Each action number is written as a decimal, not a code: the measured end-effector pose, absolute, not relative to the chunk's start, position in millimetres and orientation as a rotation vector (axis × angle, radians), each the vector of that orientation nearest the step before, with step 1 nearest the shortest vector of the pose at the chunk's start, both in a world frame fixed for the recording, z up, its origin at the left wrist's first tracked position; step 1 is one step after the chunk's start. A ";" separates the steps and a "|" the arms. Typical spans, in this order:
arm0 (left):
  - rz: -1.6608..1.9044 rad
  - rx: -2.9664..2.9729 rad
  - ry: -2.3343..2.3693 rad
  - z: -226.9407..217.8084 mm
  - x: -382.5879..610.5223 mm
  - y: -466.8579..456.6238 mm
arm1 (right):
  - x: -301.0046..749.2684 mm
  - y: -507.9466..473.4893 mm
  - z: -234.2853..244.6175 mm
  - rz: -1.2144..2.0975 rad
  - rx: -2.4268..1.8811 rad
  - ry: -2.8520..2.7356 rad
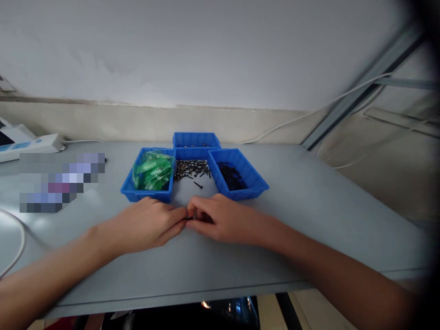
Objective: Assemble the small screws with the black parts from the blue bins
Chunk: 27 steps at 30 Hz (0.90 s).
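Note:
My left hand (151, 224) and my right hand (220, 217) meet fingertip to fingertip just above the table, in front of the blue bins. Both are closed in a pinch on one small black screw (189, 218), mostly hidden by the fingers. Beyond them lies a loose pile of dark screws (192, 168) on the tabletop, with a single screw (198, 185) apart from it on the near side. The left blue bin (128, 189) holds clear bags of green pieces (154, 169). In the right blue bin (254, 178) are small black parts (232, 176).
A third blue bin (195, 139) stands behind the pile with a few small parts in it. On the grey table (309, 206) a blurred-out object (65, 183) lies at left, near a white power strip (37, 144). White cables run along both sides; a metal post (343, 105) rises at right.

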<state>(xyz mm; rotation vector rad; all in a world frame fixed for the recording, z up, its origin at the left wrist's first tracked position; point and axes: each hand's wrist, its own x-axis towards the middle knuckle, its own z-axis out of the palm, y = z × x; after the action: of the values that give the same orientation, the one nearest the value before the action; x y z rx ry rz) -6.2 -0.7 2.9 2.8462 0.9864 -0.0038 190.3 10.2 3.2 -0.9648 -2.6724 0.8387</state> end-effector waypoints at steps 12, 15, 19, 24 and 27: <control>0.371 2.942 0.900 4.3 -8.3 -0.7 | 189.6 9.9 9.7 0.901 -0.927 -2.591; 0.413 2.898 0.911 5.9 -8.4 -2.8 | 188.3 9.2 11.6 0.913 -0.902 -2.539; 0.382 2.857 0.916 6.5 -7.9 -4.2 | 187.8 9.3 10.6 0.916 -0.898 -2.534; 0.366 2.855 0.922 6.5 -7.6 -3.4 | 188.0 9.1 9.0 0.892 -0.905 -2.547; 0.357 2.865 0.917 6.0 -7.3 -2.9 | 188.2 8.9 9.0 0.886 -0.907 -2.553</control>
<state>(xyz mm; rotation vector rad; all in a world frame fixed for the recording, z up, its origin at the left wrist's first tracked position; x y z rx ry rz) -7.3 -2.9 6.0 2.8652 0.9169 0.3569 188.2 8.9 9.0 -0.9073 -2.5525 0.8862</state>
